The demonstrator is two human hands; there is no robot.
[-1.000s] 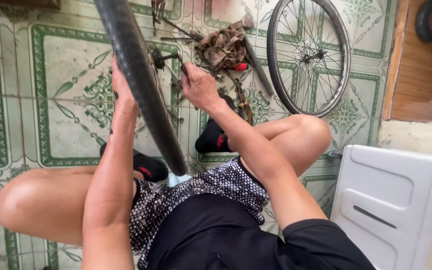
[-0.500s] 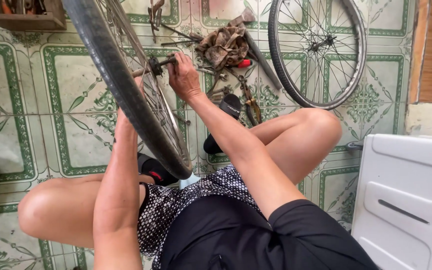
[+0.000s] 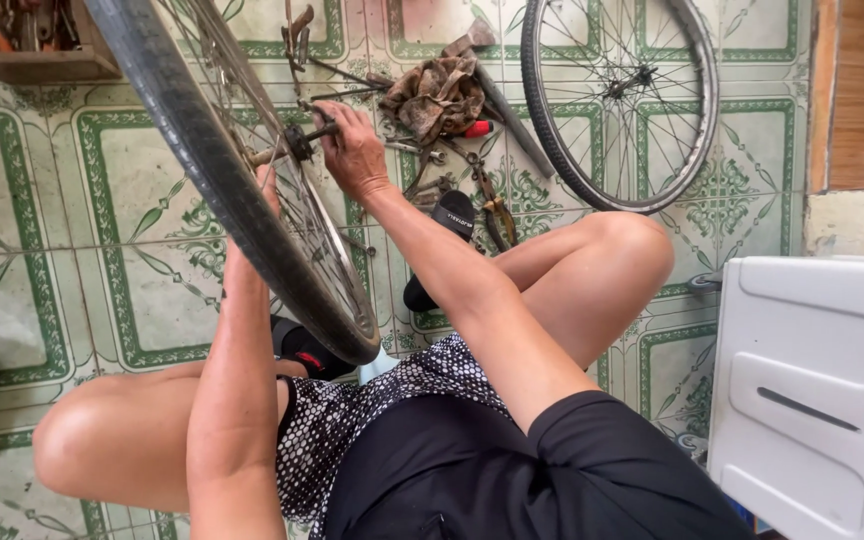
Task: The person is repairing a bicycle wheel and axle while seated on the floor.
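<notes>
A bicycle wheel (image 3: 252,200) with a black tyre is held up on edge between the knees of a seated person; the right hand (image 3: 357,150) is closed around the end of the axle (image 3: 302,140) in the middle of the wheel; the left hand (image 3: 267,190) is reached up behind the tyre and mostly hidden, so its grip cannot be told; a second wheel (image 3: 617,100) is laid flat on the green tiled floor (image 3: 102,200); a dirty rag (image 3: 437,95) and small tools are seen beside it; a white box (image 3: 817,390) is seen on the right; a wooden box (image 3: 27,40) is seen at the top left.
</notes>
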